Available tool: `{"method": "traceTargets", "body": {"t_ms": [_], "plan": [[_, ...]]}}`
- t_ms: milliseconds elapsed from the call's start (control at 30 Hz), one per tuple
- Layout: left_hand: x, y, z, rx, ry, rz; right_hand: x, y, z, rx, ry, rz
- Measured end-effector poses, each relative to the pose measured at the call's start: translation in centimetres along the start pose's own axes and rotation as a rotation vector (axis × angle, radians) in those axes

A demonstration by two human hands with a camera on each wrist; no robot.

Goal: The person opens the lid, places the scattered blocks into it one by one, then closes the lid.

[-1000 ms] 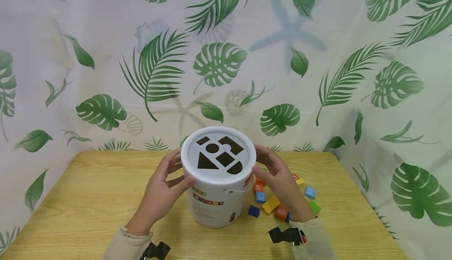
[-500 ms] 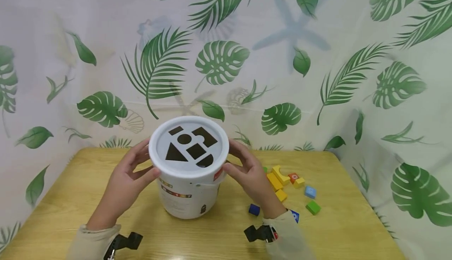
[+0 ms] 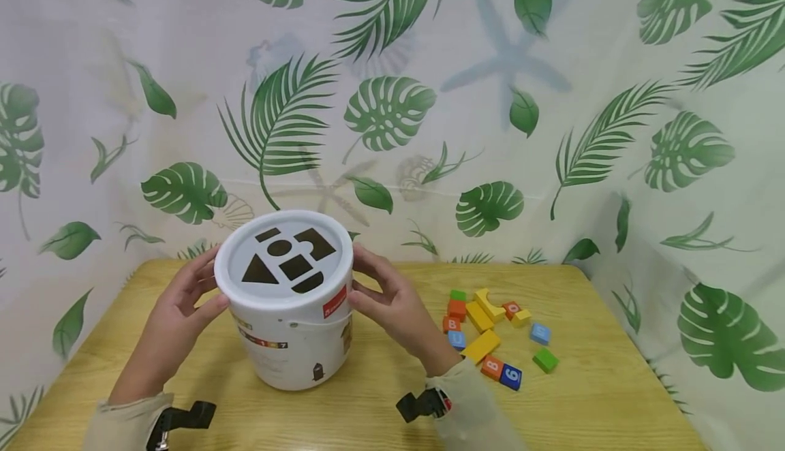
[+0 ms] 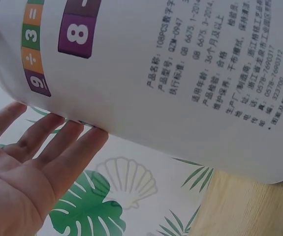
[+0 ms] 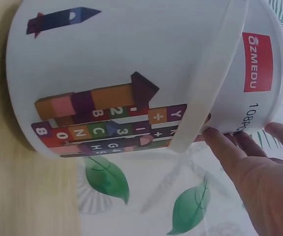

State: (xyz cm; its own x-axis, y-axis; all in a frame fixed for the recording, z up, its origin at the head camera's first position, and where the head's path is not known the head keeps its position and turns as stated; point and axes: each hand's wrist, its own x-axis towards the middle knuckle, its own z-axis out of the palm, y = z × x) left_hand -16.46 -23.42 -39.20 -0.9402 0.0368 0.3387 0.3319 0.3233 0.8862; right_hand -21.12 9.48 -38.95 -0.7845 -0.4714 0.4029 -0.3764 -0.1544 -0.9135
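A white lidded bucket [image 3: 288,352] is upright on the table's left-centre, at or just above the wood; I cannot tell which. Its pale lid [image 3: 233,260] has several dark shaped holes, including a triangle, a circle and a square. My left hand [image 3: 174,321] holds the bucket's left side near the rim, thumb in front and fingers round the side; its fingertips [image 4: 99,133] touch the wall. My right hand [image 3: 395,308] holds the opposite side below the rim, beside the white handle [image 5: 212,73]. A red label [image 5: 258,63] is near that hand.
Several toy blocks lie loose on the wooden table [image 3: 582,396] to the right, among them a long yellow block [image 3: 481,347], a yellow arch [image 3: 488,304], a green block [image 3: 545,360] and a blue block [image 3: 511,376]. A leaf-print cloth [image 3: 392,42] stands behind the table.
Both hands have carried the bucket leftward across the table, away from the blocks. The blocks partly hidden by the right arm now show. A dark blue block near the right forearm is no longer visible.
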Motion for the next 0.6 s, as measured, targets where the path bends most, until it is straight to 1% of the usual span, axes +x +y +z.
{"method": "traceTargets", "body": {"t_ms": [100,200,333,467,600], "plan": [[-0.09,-0.17,-0.32,0.004,-0.013,0.006,-0.14,0.18,0.22,0.002,-0.004,0.017],[-0.11,-0.29,-0.48,0.014,-0.020,0.005,-0.21,0.41,0.35,0.011,-0.008,0.007],[-0.05,-0.51,-0.49,0.023,-0.039,-0.014,-0.36,0.64,0.35,0.048,-0.018,-0.020],[0.08,-0.51,-0.29,0.029,-0.066,-0.033,-0.55,0.66,0.28,0.061,-0.015,-0.031],[0.22,-0.16,0.16,0.051,-0.050,-0.062,-0.75,0.72,0.35,0.052,-0.019,-0.032]]}}
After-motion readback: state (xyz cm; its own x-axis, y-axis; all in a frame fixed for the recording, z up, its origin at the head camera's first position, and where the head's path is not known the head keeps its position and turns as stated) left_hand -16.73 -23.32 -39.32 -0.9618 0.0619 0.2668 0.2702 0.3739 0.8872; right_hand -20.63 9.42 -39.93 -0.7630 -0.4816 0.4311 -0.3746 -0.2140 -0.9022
